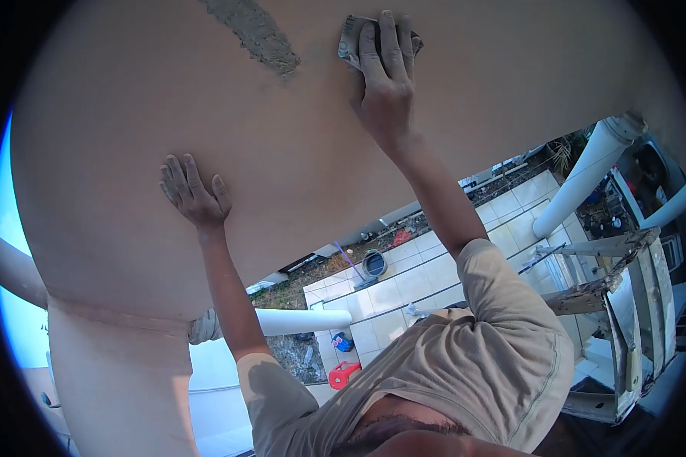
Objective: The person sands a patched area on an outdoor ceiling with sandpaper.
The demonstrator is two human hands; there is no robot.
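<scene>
My left hand [196, 190] lies against the broad plastered surface [282, 160], its fingers spread and holding nothing. Higher up and to the right, my right hand [389, 72] presses a crumpled, dusty piece of printed paper-like material [351, 42] against the same surface, fingers over it. Between the hands, toward the top, a rough grey patch [259, 38] runs diagonally across the smooth plaster. Grey dust coats the fingers of both hands.
A worn ladder-like metal frame [629, 335] stands at the lower right. White columns [583, 179] rise from the tiled floor [389, 293] far below. On that floor are a dark bucket [374, 263] and a red plastic item [344, 375].
</scene>
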